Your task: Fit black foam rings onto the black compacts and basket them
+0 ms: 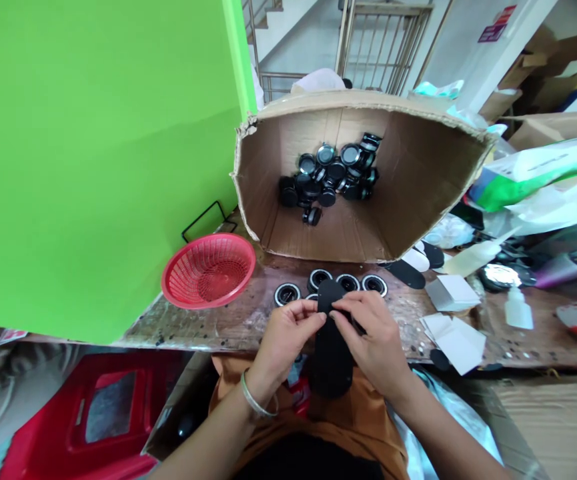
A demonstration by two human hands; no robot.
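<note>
Holding a long black strip (331, 347), both hands meet just in front of the big cardboard box (418, 167). The left hand (285, 333) has its fingers (308, 308) pinching the left edge of the strip near its top. The right hand (375, 337) has its fingers (342, 308) pinching the same strip from the other side. The fingertips of the two hands almost touch. The strip stands up and down, with its top end close to the box and its bottom end over the person's lap. A thin silver bangle (254, 399) sits on the left wrist.

The box lies tipped on its side on the worn surface (203, 323), with its open mouth facing the person. Deep inside the box is a pile of small round black jars (331, 175). Between the box and the hands, a few round black lids (348, 283) lie in a row on the surface. Left of the box sits a red basket (208, 270), just beside it. Right of the box lie folded white cards (452, 293) and a small white bottle (517, 308). A green board (93, 147) stands far left of the box.
</note>
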